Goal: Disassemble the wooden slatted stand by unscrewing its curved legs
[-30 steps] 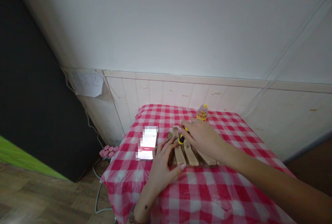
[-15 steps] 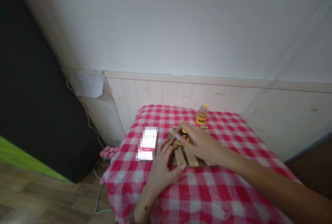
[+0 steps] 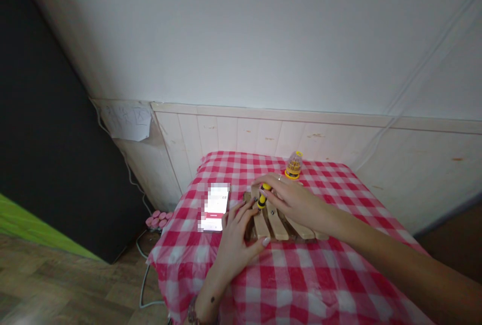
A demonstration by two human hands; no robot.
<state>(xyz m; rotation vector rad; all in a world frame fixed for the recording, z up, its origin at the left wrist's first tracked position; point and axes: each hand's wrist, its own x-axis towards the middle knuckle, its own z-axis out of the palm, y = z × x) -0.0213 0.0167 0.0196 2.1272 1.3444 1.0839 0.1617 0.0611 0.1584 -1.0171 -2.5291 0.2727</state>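
The right hand (image 3: 282, 195) has its fingers closed around the yellow-and-black screwdriver (image 3: 262, 197), which stands nearly upright with its lower end at the leftmost wooden slat (image 3: 262, 226). Half a second ago those fingers covered most of the handle; now much more of it shows, so I'd judge the grip has been reset between turns, with the driver kept at the same spot. The left hand (image 3: 234, 230), fingers spread and thumb apart, lies over the left end of the slatted piece, its fingertips close to the driver's lower end, just as before. On the next slat over, a screw (image 3: 272, 212) is in plain sight again. Left of that hand, the lit phone (image 3: 214, 208) has gone from 07 to 08. The clear-topped bit case (image 3: 293, 166) stands farther back on the checked cloth of the desk (image 3: 324, 275), unmoved.
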